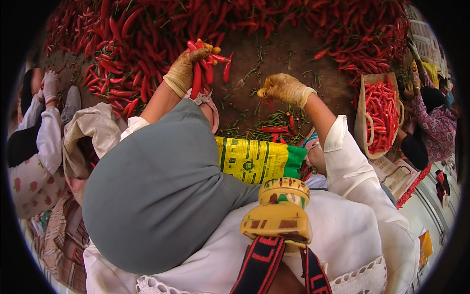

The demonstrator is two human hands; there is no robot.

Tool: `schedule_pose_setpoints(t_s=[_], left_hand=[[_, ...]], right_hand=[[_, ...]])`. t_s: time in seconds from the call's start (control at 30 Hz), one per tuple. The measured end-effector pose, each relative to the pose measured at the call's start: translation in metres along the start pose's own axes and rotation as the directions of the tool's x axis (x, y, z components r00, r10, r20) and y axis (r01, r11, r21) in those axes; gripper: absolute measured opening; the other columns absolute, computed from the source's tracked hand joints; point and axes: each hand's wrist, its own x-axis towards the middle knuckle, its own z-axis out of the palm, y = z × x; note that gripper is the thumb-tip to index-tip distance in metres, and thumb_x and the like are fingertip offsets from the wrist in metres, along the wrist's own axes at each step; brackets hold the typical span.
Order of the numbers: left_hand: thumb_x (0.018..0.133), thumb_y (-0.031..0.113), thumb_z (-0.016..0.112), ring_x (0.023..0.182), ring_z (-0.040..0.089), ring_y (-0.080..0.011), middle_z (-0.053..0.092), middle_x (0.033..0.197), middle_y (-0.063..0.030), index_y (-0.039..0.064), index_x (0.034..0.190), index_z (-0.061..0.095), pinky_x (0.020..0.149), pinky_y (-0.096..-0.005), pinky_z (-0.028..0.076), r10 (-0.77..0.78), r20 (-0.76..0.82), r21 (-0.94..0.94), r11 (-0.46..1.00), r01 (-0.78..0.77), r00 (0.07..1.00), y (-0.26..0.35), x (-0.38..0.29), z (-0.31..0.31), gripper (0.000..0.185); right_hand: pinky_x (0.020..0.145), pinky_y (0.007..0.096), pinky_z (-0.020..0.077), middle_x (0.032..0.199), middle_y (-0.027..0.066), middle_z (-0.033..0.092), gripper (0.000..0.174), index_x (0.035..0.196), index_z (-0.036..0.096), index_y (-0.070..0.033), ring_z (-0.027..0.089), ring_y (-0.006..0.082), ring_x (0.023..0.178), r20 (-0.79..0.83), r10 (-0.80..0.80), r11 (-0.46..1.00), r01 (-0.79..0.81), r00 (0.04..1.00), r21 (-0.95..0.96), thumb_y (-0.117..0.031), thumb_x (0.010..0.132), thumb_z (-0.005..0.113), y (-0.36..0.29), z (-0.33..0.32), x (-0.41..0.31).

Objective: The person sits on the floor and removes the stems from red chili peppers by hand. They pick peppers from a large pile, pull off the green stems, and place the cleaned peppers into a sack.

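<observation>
My left hand (187, 66), in a stained, yellowed glove, is shut on several red chili peppers (197, 79) at the near edge of a large pepper heap (143, 33). One more red pepper (228, 68) shows just right of its fingertips; whether it touches them is unclear. My right hand (284, 88), gloved the same way, is over the brown floor with its fingers curled. A blurred red patch shows beneath it, and its palm side is hidden. Green stems and some peppers (273, 129) lie between my knees, beyond a yellow and green printed sack (253, 158).
A beige handled basket (370, 128) full of red peppers stands at my right. Beyond it sits another person (435, 117). At far left, a second person's gloved hand (50, 84) rests near a grey shoe (71, 103). A crumpled beige sack (91, 125) lies beside my left leg.
</observation>
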Motion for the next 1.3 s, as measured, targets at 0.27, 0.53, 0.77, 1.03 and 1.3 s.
schedule_pose_setpoints(t_s=[0.27, 0.53, 0.77, 1.03, 1.3], left_hand=[[0.087, 0.014, 0.066, 0.083, 0.066, -0.0260, 0.060, 0.120, -0.0193, 0.007, 0.142, 0.039, 0.079, -0.0352, 0.055, 0.126, 0.128, -0.170, 0.980, -0.103, 0.984, 0.008, -0.022, -0.033, 0.061], [0.086, 0.012, 0.067, 0.088, 0.065, -0.0210, 0.063, 0.111, -0.0143, 0.005, 0.143, 0.038, 0.078, -0.0304, 0.056, -0.066, 0.103, -0.133, 0.988, 0.079, 0.992, 0.006, -0.023, -0.023, 0.064], [0.088, 0.021, 0.067, 0.093, 0.066, -0.0220, 0.065, 0.113, -0.0134, 0.001, 0.136, 0.045, 0.086, -0.0313, 0.053, -0.207, 0.290, 0.192, 0.969, 0.155, 0.934, -0.015, 0.010, 0.011, 0.056], [0.088, 0.017, 0.067, 0.088, 0.068, -0.0222, 0.067, 0.106, -0.0112, 0.001, 0.125, 0.055, 0.077, -0.0306, 0.056, -0.205, 0.241, 0.185, 0.969, 0.162, 0.949, -0.017, -0.012, 0.019, 0.042], [0.089, 0.011, 0.061, 0.087, 0.069, -0.0250, 0.067, 0.102, -0.0106, 0.004, 0.141, 0.041, 0.073, -0.0305, 0.058, 0.040, 0.071, -0.303, 0.953, -0.016, 0.997, -0.006, -0.042, -0.030, 0.056]], right_hand=[[0.075, 0.0363, 0.0506, 0.101, 0.0052, 0.065, 0.021, 0.106, 0.066, -0.019, 0.066, 0.0241, 0.091, 0.044, -0.654, 0.309, 0.319, 0.755, -0.896, -0.017, 0.086, 0.059, -0.056, 0.054, 0.076], [0.073, 0.0352, 0.0519, 0.098, 0.0110, 0.069, 0.028, 0.111, 0.064, -0.009, 0.067, 0.0243, 0.085, -0.424, -0.470, 0.834, 0.232, 0.774, -0.500, -0.006, 0.084, 0.062, -0.005, 0.026, 0.058], [0.061, 0.0224, 0.0449, 0.083, 0.0024, 0.064, 0.013, 0.100, 0.063, 0.000, 0.055, 0.0082, 0.068, -0.335, -0.148, 0.512, 0.362, 0.930, 0.779, -0.002, 0.087, 0.062, -0.052, 0.008, 0.028], [0.059, 0.0256, 0.0483, 0.078, 0.0048, 0.065, 0.006, 0.088, 0.065, 0.000, 0.058, 0.0104, 0.065, -0.620, -0.076, 0.667, 0.502, 0.781, 0.550, -0.003, 0.088, 0.059, -0.086, 0.034, 0.073], [0.084, 0.0373, 0.0505, 0.098, 0.0155, 0.070, 0.047, 0.101, 0.066, 0.001, 0.066, 0.0272, 0.092, -0.613, 0.065, 0.967, 0.103, 0.788, 0.235, -0.041, 0.080, 0.071, -0.127, 0.028, 0.157]])
